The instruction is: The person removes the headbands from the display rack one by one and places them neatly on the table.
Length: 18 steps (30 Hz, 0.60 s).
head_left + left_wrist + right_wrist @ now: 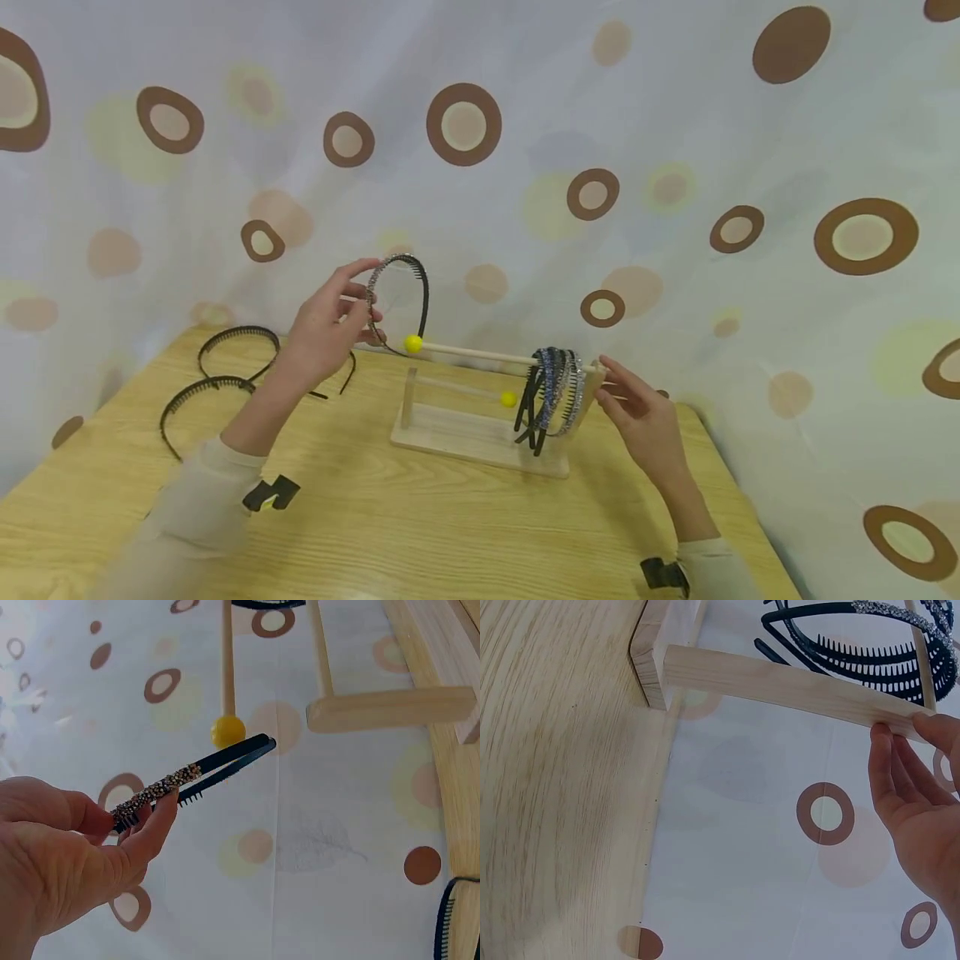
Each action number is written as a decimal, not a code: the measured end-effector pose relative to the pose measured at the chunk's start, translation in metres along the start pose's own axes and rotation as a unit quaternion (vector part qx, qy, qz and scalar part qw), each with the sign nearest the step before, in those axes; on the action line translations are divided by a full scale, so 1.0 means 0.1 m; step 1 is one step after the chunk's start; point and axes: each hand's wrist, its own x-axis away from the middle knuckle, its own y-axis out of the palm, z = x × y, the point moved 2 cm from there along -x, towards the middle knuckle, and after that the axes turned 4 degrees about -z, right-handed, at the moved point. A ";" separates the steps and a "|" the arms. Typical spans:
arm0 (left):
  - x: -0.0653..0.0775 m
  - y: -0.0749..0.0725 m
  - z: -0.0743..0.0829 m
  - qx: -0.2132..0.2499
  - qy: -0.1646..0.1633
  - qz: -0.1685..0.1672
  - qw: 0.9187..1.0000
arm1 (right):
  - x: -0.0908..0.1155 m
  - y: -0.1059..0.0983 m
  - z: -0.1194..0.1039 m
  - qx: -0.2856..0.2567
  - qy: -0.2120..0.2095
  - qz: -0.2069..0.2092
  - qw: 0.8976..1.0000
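- Left hand (322, 329) is pinching a rhinestone-covered toothed headband (184, 776) by its decorated part, thumb and fingers closing on the band. Grip there is leaving both leg tips free.
- That headband is sitting right by the yellow ball (413, 343) capping the upper dowel (480, 354). Touching or just apart: can't tell. Its loop is standing roughly upright, so the legs are pointing toward the dowel end.
- Right hand (641, 421) is gripping the top of the tall wooden upright (780, 686), thumb on one side, fingers on the other. My read: it's bracing the stand, since the upper dowel is running out from that post with its ball end unsupported.
- Bunch of glittery headbands (555, 383), blue and silver showing, is hanging on the upper dowel near the upright, legs down. Probably packed there to be leaving length toward the ball.
- Lower dowel (461, 387) is pointing the opposite way: starting at the short upright (408, 398), ending in its own yellow ball (508, 399). Balls are likely acting as end stops.
- Both uprights are standing on a flat wooden base (457, 433), resting on the surface (420, 525); wide footprint is presumably helping against tipping.
- Two black toothed headbands (186, 389) are lying on the surface, left of the stand, seemingly within left-hand reach.
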 end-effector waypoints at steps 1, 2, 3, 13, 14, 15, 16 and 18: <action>0.01 -0.07 -0.02 0.012 -0.006 0.005 1.000 | 0.00 0.00 0.01 0.000 -0.002 -0.001 1.000; 0.03 -0.15 -0.04 0.027 -0.012 0.010 1.000 | 0.00 0.00 0.02 -0.001 -0.003 -0.001 1.000; 0.05 -0.22 -0.06 0.042 -0.017 0.016 0.999 | 0.00 0.00 0.03 -0.002 -0.005 0.000 1.000; 0.36 -0.69 -0.40 0.122 -0.091 0.035 0.988 | -0.01 0.03 -0.08 0.000 -0.002 0.001 1.000; 0.40 -0.70 -0.47 0.127 -0.102 0.029 0.986 | -0.02 0.04 -0.12 0.001 -0.004 0.002 1.000; 0.44 -0.71 -0.53 0.130 -0.112 0.023 0.985 | -0.02 0.04 -0.16 0.002 -0.004 0.001 1.000; 0.48 -0.71 -0.59 0.136 -0.120 0.016 0.983 | -0.02 0.05 -0.20 0.002 -0.003 0.002 1.000; 0.56 -0.71 -0.73 0.150 -0.140 0.005 0.979 | -0.03 0.06 -0.28 0.006 0.001 0.002 1.000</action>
